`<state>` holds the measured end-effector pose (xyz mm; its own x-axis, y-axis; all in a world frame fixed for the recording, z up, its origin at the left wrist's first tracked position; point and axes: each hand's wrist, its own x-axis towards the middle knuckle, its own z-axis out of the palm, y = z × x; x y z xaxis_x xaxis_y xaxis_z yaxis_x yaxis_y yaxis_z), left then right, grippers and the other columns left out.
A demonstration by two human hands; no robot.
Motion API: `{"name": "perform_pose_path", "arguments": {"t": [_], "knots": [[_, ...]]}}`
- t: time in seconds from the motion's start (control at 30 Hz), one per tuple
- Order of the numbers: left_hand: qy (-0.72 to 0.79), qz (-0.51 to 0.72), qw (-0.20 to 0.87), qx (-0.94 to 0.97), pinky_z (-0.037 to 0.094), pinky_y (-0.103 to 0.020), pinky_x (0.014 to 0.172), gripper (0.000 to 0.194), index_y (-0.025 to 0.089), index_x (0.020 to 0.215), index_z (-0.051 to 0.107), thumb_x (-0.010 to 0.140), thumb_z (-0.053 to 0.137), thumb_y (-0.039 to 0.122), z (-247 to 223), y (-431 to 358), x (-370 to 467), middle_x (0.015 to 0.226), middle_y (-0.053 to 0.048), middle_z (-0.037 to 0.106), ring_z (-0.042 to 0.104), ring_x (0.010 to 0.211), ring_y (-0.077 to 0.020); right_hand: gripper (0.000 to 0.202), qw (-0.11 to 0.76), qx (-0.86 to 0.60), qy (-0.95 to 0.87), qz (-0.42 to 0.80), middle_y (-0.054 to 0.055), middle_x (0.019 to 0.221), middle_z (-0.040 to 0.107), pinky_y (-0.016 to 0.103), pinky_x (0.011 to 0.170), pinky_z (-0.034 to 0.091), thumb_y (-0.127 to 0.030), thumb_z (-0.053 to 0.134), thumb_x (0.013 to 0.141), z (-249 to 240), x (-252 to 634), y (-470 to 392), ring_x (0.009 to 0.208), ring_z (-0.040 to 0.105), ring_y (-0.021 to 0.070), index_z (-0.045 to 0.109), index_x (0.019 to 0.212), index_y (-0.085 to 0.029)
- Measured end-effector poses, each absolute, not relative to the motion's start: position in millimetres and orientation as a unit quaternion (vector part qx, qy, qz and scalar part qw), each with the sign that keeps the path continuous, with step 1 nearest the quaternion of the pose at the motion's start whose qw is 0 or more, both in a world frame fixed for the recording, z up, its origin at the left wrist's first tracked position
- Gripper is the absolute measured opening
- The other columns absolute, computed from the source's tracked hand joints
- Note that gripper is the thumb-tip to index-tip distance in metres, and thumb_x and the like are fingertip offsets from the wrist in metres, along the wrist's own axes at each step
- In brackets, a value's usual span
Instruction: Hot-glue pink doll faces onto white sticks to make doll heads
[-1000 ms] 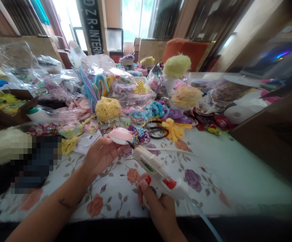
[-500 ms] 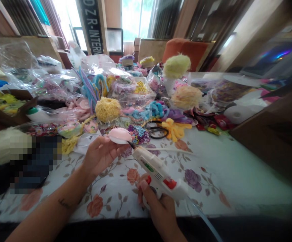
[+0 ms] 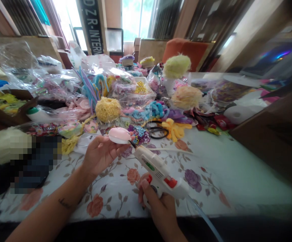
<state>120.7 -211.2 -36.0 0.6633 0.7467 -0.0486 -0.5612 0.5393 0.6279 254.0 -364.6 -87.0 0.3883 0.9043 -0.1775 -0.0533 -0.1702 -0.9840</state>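
Note:
My left hand (image 3: 103, 150) holds up a round pink and white case (image 3: 119, 135), its fingers under and around the near side. Wrapped around the handle of a white hot glue gun (image 3: 158, 168) is my right hand (image 3: 157, 201), a finger by the red trigger. The gun's dark nozzle points up and left, at the lower right edge of the case; whether it touches cannot be made out. Behind the case lies a bunch of purple and blue beaded pieces (image 3: 139, 133). A yellow fuzzy ball (image 3: 108, 109) stands just beyond my left hand.
Craft supplies crowd the back of the flowered tablecloth (image 3: 115, 198): plastic bags (image 3: 95, 64), fuzzy balls, blue fluffy strips (image 3: 154, 109), yellow fluffy pieces (image 3: 175, 129) and black cable loops (image 3: 158, 132). Cardboard boxes stand at left (image 3: 22, 111) and right (image 3: 274, 131). The gun's cord trails toward the front edge.
The glue gun and my right hand have shifted very slightly right. The pink and white case has tilted a little in my left hand.

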Motion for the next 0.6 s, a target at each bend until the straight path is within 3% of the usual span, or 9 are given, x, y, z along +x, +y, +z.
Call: {"name": "perform_pose_path", "arguments": {"t": [0.27,0.6], "knots": [[0.153,0.376,0.867,0.289,0.048,-0.036,0.097,0.058,0.001,0.129,0.05,0.074,0.045,0.022,-36.3,-211.7,119.7,0.107,-0.017,0.07,0.059,0.115,-0.0302,0.049,0.543,-0.634,-0.333,0.438,0.0,0.048,0.05,0.028,0.055,0.043,-0.056,0.056,0.082,-86.2,253.8,-364.5,0.05,0.049,0.0143,0.055,0.051,-0.018],[0.186,0.41,0.847,0.283,0.044,-0.043,0.102,0.058,0.007,0.131,0.05,0.075,0.046,0.021,-34.9,-212.5,121.9,0.11,-0.014,0.07,0.059,0.116,-0.0307,0.048,0.538,-0.653,-0.31,0.432,0.0,0.05,0.053,0.026,0.054,0.042,-0.058,0.06,0.078,-89.8,252.3,-364.1,0.049,0.048,0.0123,0.06,0.053,-0.016]]}}
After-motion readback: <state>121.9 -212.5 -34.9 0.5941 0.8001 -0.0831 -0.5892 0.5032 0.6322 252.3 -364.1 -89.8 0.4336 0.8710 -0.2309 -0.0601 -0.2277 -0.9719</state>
